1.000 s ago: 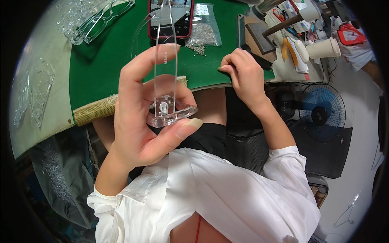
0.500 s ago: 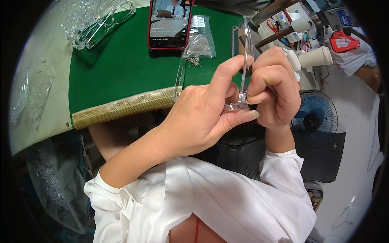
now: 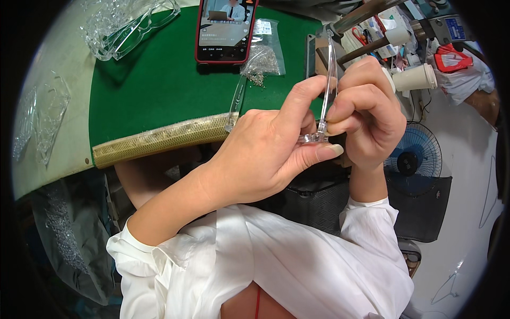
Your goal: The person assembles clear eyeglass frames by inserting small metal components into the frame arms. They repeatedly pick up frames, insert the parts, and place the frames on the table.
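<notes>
Left hand [image 3: 271, 154], right hand [image 3: 364, 114] – both pinch clear glasses frame [image 3: 319, 135] (over lap).

Green mat [image 3: 159, 85] open at centre and left; phone [image 3: 226, 26] and small bag of parts [image 3: 263, 56] block far edge, clear frames [image 3: 127, 26] crowd far-left corner

1. A phone [image 3: 226, 29] with a red case lies on the green mat at the far edge of my bench, its screen lit.
2. Just right of it, touching its edge, lies a small clear plastic bag [image 3: 264, 53] of tiny metal parts, with a white label [image 3: 262, 27] at its top.
3. Far right, a blue rectangular label [image 3: 455, 27] sits on a grey machine.
</notes>
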Motion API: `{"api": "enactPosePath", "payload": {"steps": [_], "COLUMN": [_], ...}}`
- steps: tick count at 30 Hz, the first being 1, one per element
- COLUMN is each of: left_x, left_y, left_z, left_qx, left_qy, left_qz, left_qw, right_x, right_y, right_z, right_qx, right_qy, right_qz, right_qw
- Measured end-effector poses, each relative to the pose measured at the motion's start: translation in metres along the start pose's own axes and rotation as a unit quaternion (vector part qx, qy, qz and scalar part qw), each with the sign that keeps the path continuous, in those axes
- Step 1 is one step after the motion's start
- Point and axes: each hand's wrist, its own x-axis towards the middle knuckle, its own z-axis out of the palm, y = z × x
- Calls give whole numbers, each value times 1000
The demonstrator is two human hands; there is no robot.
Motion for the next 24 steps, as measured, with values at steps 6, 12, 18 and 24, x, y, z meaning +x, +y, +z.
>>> {"api": "enactPosePath", "payload": {"steps": [6, 12, 18, 24], "left_x": [-1, -1, -9, -19], "left_y": [2, 3, 14, 26], "left_z": [-1, -3, -22, -38], "left_qx": [-34, -56, -91, 43], "left_qy": [-5, -22, 112, 236], "left_qz": [-15, -31, 53, 21], "left_qw": [999, 998, 988, 970], "right_x": [-2, -8, -37, -62], "right_y": [3, 8, 42, 61], "right_z": [0, 5, 21, 52], "right_qx": [54, 154, 75, -94], "right_qy": [4, 54, 33, -3], "right_qz": [23, 53, 282, 258], "right_qw": [998, 985, 956, 962]}}
